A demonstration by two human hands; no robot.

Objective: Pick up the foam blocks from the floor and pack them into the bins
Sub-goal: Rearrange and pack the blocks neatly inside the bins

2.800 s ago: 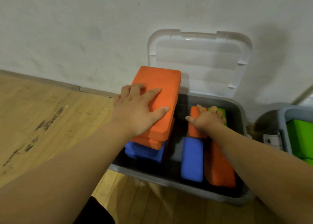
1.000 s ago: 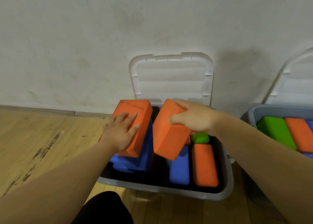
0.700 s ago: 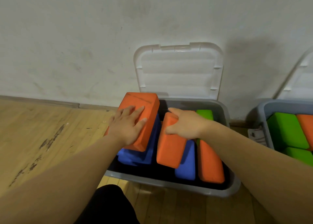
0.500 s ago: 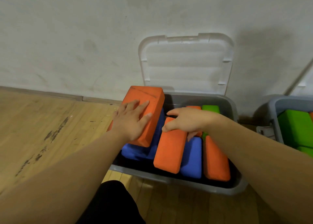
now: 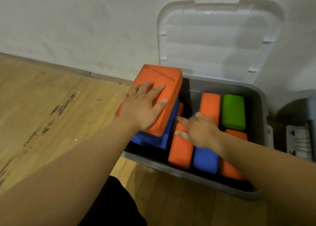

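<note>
Left hand (image 5: 142, 109) lies flat, fingers spread, steadying the tilted orange block (image 5: 159, 79) on a blue block (image 5: 153, 138) inside the bin (image 5: 188, 174), seemingly so the loose-fingered right hand (image 5: 200, 131) can press the second orange block (image 5: 179, 154) into the row.

White wall (image 5: 77, 20) w/ faint smudges; wood baseboard (image 5: 68, 68) along its foot. Dark scuff marks (image 5: 63, 104) on plank floor (image 5: 34, 131), left side. Black garment (image 5: 116, 205) at bottom edge.
</note>
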